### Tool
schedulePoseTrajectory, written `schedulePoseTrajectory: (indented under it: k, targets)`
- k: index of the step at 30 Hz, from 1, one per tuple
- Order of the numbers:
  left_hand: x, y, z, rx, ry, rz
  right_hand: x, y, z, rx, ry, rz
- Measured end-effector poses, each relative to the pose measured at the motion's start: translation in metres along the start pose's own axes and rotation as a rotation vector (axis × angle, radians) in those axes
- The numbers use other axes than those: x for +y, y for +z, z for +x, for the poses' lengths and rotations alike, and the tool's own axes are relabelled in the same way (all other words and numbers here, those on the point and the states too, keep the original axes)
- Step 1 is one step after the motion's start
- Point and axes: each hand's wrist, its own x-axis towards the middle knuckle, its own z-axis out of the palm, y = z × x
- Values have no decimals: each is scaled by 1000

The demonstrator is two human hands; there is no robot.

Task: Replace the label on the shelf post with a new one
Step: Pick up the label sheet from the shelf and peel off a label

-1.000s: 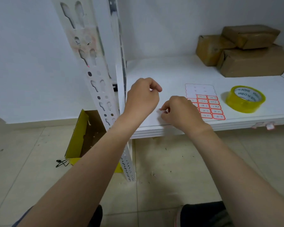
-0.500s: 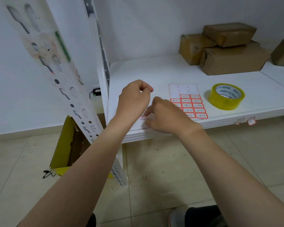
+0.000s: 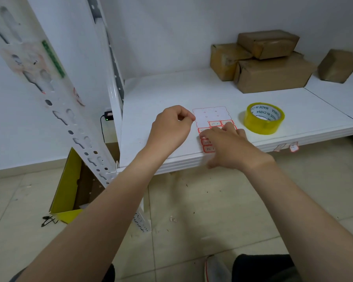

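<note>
White shelf [image 3: 171,92]; right hand [image 3: 230,147] grip spread on label sheet [image 3: 210,115]; left hand [image 3: 169,129] curled tight.

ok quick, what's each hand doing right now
Left hand: closed, thumb against forefinger, nothing visible in the grip.
Right hand: open, fingers resting on the label sheet.

Shelf post [image 3: 77,127] left; tape roll [image 3: 263,127] right — open between.

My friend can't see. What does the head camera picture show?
A person's right hand rests on a sheet of red-edged labels on a white shelf, with the left hand curled beside it. A yellow tape roll and brown boxes sit to the right.
</note>
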Motion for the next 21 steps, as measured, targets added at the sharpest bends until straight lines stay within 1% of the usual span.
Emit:
schedulePoseTrajectory:
  k: [2, 5, 7, 9, 11, 12, 14, 16, 18, 19, 21]
  targets:
    - [-1, 0, 1, -13, -23, -5, 1, -1, 1, 128, 1, 55]
    - [-6, -4, 4, -32, -87, -38, 3, -2, 5, 339, 55, 197]
    - [-7, -8, 6, -56, -141, -94, -1, -4, 7, 514, 74, 257]
    - [-6, -12, 6, -122, -244, -235, -10, -10, 7, 702, 40, 343]
    - [-4, -16, 7, -228, -375, -479, -23, -20, 4, 843, -51, 478]
    - [-3, -18, 7, -269, -424, -634, -29, -24, 2, 891, -133, 540]
    - [-1, -21, 10, -273, -464, -897, -37, -30, -1, 957, -344, 542]
    - [0, -24, 13, -191, -423, -1010, -40, -31, -3, 969, -540, 445]
    - [1, -28, 15, -115, -359, -999, -38, -31, 0, 931, -664, 389]
    - [1, -30, 16, -72, -333, -968, -36, -31, 1, 897, -696, 372]
    - [1, -33, 18, 14, -302, -885, -33, -31, 2, 830, -692, 368]
